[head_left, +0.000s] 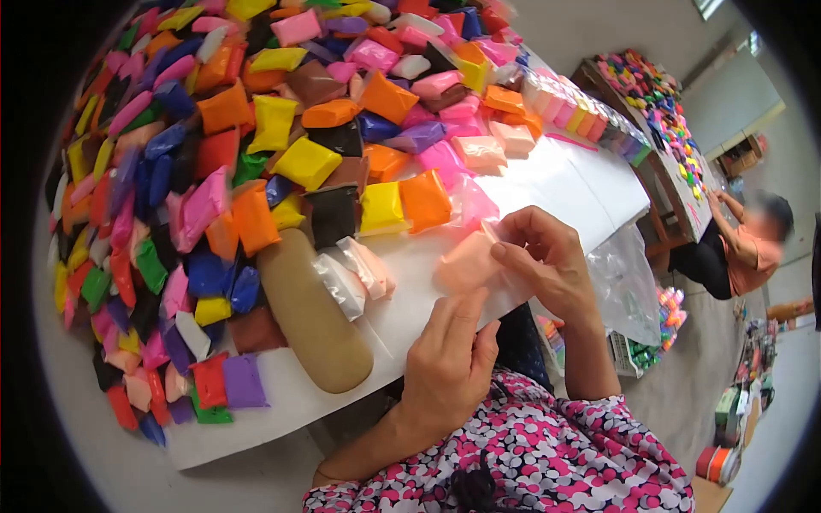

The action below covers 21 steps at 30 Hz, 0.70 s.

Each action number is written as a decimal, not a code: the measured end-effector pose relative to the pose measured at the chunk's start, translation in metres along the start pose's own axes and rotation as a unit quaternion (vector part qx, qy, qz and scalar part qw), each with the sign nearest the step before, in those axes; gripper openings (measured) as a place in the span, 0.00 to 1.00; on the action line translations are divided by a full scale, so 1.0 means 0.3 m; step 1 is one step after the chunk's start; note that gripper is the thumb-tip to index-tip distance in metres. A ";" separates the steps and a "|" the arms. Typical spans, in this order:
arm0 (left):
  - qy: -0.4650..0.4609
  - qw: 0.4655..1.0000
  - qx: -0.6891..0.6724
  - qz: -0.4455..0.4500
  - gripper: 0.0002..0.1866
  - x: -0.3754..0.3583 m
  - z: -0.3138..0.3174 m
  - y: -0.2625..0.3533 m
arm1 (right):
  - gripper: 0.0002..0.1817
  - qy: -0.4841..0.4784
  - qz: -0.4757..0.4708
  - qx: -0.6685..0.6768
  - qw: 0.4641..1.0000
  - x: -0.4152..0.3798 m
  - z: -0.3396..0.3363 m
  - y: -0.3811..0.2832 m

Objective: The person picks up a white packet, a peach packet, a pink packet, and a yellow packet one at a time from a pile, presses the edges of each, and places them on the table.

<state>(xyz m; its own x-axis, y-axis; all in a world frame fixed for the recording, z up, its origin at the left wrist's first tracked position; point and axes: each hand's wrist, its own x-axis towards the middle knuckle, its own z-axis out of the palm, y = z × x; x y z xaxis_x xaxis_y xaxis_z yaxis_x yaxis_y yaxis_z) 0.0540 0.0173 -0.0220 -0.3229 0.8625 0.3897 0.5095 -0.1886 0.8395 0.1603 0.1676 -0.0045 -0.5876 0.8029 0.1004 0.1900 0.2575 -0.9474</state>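
My right hand (546,261) pinches the upper edge of a peach clear-wrapped packet (466,261) between thumb and fingertips. The packet is tilted over the white table (402,321). Just below it, my left hand (449,355) has its fingers stretched out side by side, fingertips close to the packet's lower edge. Left of my hands lie a white packet (342,285) and another peach packet (369,269). Beside these rests a long tan rounded block (312,316). A pink wrapped packet (473,203) lies right behind the one in my right hand.
A large heap of colourful packets (308,162) covers the left and back of the table. A row of small multicoloured packs (581,111) stands at the back right. A clear plastic bag (620,282) hangs by the table edge. Another person (748,244) sits at a second table (637,111).
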 end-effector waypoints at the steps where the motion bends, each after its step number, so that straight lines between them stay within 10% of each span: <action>1: 0.015 0.999 0.026 0.018 0.23 0.003 0.010 -0.005 | 0.10 0.002 0.011 0.004 1.000 -0.004 -0.005 0.005; 21: -0.052 0.964 0.246 0.091 0.30 0.104 0.079 -0.001 | 0.10 0.095 -0.061 -0.150 0.982 0.073 -0.061 0.040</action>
<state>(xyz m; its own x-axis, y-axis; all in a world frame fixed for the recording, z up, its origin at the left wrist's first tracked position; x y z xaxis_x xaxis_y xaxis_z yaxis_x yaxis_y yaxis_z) 0.0626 0.0554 -0.0190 -0.1242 0.8834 0.4519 0.8751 -0.1172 0.4695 0.1641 0.1981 -0.0081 -0.4678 0.8348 0.2903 0.3668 0.4822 -0.7956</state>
